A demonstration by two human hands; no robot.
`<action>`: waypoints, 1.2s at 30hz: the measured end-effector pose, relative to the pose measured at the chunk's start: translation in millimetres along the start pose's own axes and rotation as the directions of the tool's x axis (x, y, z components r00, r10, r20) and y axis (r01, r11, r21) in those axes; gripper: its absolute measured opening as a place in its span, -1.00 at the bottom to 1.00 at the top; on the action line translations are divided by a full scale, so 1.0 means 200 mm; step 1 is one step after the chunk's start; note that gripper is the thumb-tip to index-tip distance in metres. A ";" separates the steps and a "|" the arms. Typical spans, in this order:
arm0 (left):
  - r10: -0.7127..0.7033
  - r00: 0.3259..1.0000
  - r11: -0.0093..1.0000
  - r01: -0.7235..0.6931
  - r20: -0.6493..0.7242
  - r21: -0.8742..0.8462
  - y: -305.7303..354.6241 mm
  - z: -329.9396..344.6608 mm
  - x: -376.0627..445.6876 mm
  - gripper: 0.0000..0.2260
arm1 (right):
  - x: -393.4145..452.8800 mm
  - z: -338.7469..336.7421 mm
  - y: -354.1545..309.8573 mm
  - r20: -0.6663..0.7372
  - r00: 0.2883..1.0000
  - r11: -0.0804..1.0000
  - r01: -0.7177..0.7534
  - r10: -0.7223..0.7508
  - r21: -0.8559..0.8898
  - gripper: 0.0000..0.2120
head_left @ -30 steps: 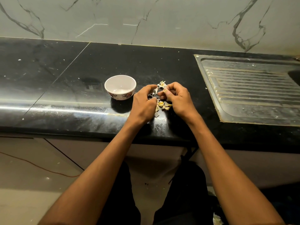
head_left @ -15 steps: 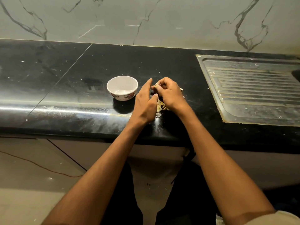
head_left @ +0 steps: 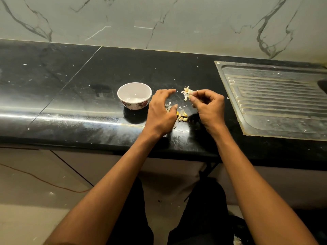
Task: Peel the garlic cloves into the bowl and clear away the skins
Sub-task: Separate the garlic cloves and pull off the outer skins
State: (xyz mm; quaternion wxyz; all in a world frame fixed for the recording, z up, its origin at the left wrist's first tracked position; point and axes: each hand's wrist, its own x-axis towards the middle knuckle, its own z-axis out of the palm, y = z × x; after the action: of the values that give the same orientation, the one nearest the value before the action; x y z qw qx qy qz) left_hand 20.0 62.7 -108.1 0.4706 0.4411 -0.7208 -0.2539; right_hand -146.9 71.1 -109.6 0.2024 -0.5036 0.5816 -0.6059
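A small white bowl [head_left: 134, 95] with a flowered band stands on the black countertop [head_left: 70, 96]; its inside looks empty. My right hand [head_left: 208, 107] pinches a garlic piece with papery skin [head_left: 186, 92] sticking out above its fingertips. My left hand [head_left: 161, 112] hovers beside the bowl with fingers and thumb curved apart, holding nothing. Between the hands, several yellowish garlic cloves [head_left: 182, 116] and skin flakes [head_left: 169, 106] lie on the counter.
A steel sink drainboard [head_left: 276, 98] is set into the counter on the right. A marble wall [head_left: 159, 20] rises behind. The counter's front edge runs below my wrists, with my legs and the floor under it.
The hands were pressed together over the pile; now they have drawn apart. My right hand lifted the skinned garlic piece to the right, and my left hand let go and spread its fingers.
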 end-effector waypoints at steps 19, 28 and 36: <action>-0.169 0.979 0.881 0.203 0.117 -0.427 0.01 0.08 0.11 -0.90 | -0.01 -0.04 -0.01 0.168 0.975 0.954 -0.185 0.148 0.235 -0.88; -0.236 0.970 0.832 0.232 0.056 -0.504 -0.03 0.10 0.11 -0.88 | -0.02 -0.02 0.00 0.117 0.993 1.000 -0.016 0.016 0.003 -0.96; -0.253 0.966 0.816 0.244 0.057 -0.524 -0.04 0.11 0.11 -0.87 | -0.06 0.00 -0.02 0.069 0.984 0.964 0.175 -0.164 -0.200 -0.92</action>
State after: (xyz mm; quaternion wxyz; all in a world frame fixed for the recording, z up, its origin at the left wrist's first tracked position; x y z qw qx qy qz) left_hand -0.6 38.2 -113.2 0.5417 0.3873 -0.5561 -0.4973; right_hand -140.8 81.7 -110.6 0.1118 -0.5854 0.5902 -0.5445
